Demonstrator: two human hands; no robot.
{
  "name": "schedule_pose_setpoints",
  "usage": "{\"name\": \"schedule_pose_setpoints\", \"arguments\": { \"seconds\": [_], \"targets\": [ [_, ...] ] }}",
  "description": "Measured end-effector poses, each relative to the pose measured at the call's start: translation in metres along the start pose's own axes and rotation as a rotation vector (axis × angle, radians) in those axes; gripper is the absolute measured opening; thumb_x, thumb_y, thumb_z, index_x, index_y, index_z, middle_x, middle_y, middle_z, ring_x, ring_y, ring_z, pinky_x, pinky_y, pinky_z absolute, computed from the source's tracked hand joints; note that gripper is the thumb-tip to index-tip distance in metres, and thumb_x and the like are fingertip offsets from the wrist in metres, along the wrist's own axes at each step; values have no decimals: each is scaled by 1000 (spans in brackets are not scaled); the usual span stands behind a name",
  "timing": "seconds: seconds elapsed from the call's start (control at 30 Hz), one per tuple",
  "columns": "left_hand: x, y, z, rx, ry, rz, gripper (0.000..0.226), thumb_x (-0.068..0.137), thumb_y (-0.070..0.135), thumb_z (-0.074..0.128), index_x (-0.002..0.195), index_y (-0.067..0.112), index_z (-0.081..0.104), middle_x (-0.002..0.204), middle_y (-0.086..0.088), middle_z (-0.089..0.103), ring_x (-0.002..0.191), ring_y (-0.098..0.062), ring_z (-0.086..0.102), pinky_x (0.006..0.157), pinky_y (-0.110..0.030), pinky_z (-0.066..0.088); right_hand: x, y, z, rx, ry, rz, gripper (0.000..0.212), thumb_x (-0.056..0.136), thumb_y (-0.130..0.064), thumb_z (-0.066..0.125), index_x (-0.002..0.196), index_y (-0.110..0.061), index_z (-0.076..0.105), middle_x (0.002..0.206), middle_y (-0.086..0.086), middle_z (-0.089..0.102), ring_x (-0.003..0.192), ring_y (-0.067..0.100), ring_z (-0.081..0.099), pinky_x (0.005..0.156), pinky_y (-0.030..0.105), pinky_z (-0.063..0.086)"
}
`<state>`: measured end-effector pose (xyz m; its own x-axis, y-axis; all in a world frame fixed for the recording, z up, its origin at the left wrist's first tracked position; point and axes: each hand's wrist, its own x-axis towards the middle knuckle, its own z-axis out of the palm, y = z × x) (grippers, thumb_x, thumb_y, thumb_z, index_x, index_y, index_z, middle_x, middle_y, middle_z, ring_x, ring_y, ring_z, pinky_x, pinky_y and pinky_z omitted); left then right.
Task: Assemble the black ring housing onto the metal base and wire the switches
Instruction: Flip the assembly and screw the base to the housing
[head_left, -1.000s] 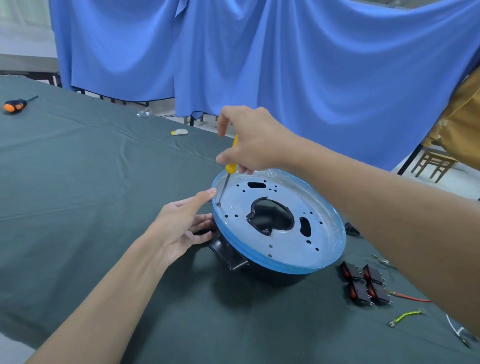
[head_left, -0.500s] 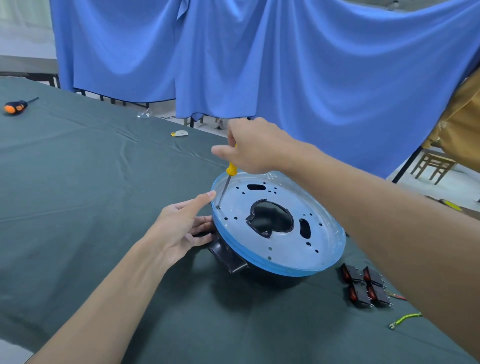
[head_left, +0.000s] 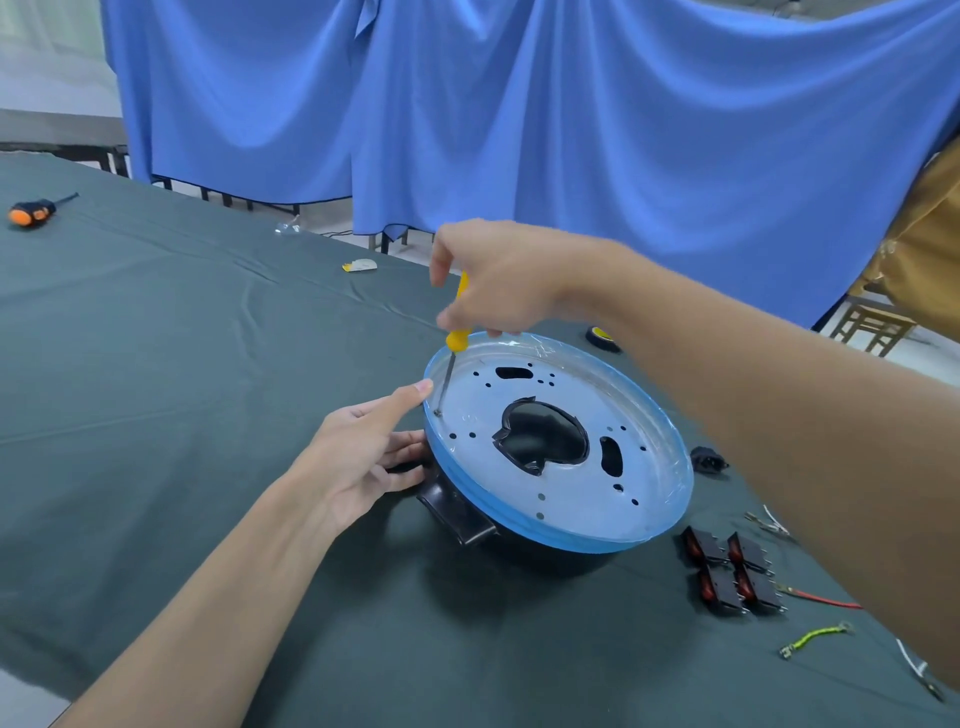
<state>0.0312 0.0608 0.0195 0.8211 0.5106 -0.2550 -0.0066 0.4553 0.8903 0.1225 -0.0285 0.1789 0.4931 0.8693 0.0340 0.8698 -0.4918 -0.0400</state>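
The round metal base (head_left: 566, 499), wrapped in blue-edged film, lies on top of the black ring housing (head_left: 462, 519) on the dark green table. My right hand (head_left: 498, 280) grips a yellow-handled screwdriver (head_left: 453, 340) upright, its tip in a hole at the base's left edge. My left hand (head_left: 363, 452) rests against the left side of the assembly, index finger straight along the rim, other fingers on the black housing. Several black switches with red rockers (head_left: 732, 569) lie to the right.
A red wire (head_left: 821, 600), a green-yellow wire (head_left: 815, 636) and small terminals lie near the switches. An orange-handled screwdriver (head_left: 31, 212) sits far left. A black tape roll (head_left: 602, 338) and a black part (head_left: 706, 460) lie behind the base. Blue curtain hangs behind the table.
My right hand has turned on the screwdriver handle, fingers regripping, with the tip staying in the same hole. My left hand stays against the rim.
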Motion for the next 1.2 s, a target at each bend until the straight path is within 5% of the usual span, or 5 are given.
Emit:
{"name": "schedule_pose_setpoints", "arguments": {
  "seconds": [0.43,0.8,0.97,1.1,1.2],
  "targets": [
    [-2,0,1,0,1,-3,18,77,35,80,78,18,74,83,-19,73,67,-24,62,54,-29,56,-8,1,5,-120,-16,59,42,91,-54,51,109,-17,43,91,-2,52,82,24,58,59,32,36],
    [4,-2,-1,13,9,-6,23,75,38,81,85,19,73,87,-19,74,70,-25,64,61,-31,57,-11,-3,-4,14,-79,-25,37,89,-33,58,120,-22,40,98,7,61,79,24,57,60,34,43],
    [4,-2,-3,15,0,-8,28,74,39,81,90,18,73,86,-19,74,69,-25,64,65,-33,57,-8,-6,17,-321,190,-46,17,101,-26,46,109,-11,41,90,7,41,81,31,39,57,33,29],
    [5,-3,-3,5,4,-8,28,73,38,81,90,17,74,84,-18,74,65,-24,64,61,-32,57,-11,-2,-6,47,-110,-18,45,89,-34,62,125,-19,41,105,1,55,89,24,54,68,33,44],
    [4,-2,-2,5,-2,-7,28,72,38,81,89,17,74,83,-18,74,64,-22,63,57,-30,57,-9,-1,-5,16,8,-98,26,87,-23,62,110,-20,49,95,3,56,81,20,59,53,28,36]
  ]
}}
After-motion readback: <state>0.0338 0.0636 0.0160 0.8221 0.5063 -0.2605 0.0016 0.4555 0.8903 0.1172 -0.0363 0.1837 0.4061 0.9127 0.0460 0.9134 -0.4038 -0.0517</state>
